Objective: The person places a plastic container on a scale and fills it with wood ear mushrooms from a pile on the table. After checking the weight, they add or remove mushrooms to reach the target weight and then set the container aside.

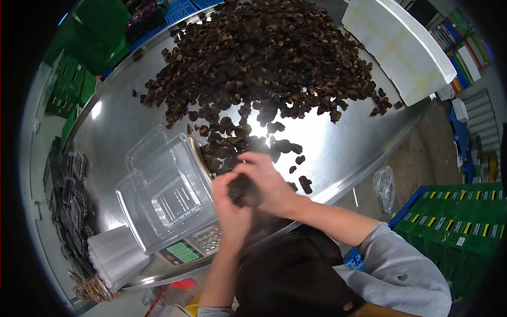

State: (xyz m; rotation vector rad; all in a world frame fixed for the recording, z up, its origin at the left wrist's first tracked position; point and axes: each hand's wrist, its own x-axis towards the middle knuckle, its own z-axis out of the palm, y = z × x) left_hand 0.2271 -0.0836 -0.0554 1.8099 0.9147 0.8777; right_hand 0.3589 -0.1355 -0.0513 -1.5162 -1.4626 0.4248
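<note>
A large heap of dark brown mushroom-like pieces (264,53) covers the back of the metal table (343,140). Near the front edge, my left hand (231,211) and my right hand (266,185) are curled around a dark clump (244,191) of these pieces, somewhat blurred. Loose pieces lie just beyond my fingers. Left of my hands, an open clear plastic container (171,198) with its lid (150,156) raised rests on the scale (182,252), whose keypad and green display face me.
A stack of clear lids or trays (116,256) stands at the front left, beside black trays (76,206). A white foam box (398,50) sits at the back right. Green crates (454,216) are on the right and more green crates (68,84) at the far left.
</note>
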